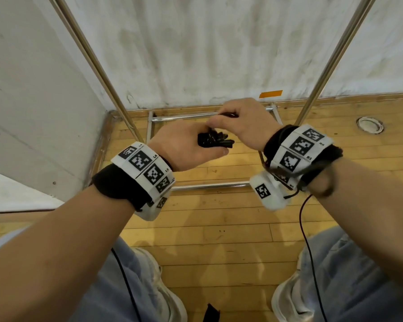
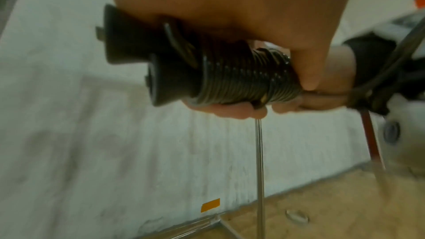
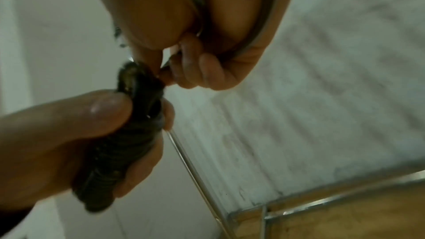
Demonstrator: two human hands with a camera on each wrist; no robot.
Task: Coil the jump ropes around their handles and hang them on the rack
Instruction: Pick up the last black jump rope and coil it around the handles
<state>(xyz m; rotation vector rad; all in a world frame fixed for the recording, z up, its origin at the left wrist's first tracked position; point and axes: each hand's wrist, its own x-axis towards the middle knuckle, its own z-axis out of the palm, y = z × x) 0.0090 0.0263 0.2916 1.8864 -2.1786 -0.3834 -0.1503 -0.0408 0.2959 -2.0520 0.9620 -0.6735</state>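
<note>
My left hand (image 1: pixel 191 145) grips a pair of black jump-rope handles (image 2: pixel 142 64) held side by side, with black rope (image 2: pixel 243 83) wound in tight turns round them. The same bundle (image 1: pixel 215 140) shows dark between both hands in the head view. My right hand (image 1: pixel 240 123) is just above and right of it, its fingers curled and pinching the loose end of the rope (image 3: pixel 260 34) at the bundle's tip (image 3: pixel 135 79). The rope's end runs across the right palm. The metal rack (image 1: pixel 98 63) stands in front of me, its poles rising on both sides.
The rack's base frame (image 1: pixel 209 115) lies on the wooden floor by a white wall. An orange tape mark (image 1: pixel 270 94) is on the wall's foot. A round floor fitting (image 1: pixel 369 125) sits at the right. My shoes and thin black cables (image 1: pixel 310 252) are below.
</note>
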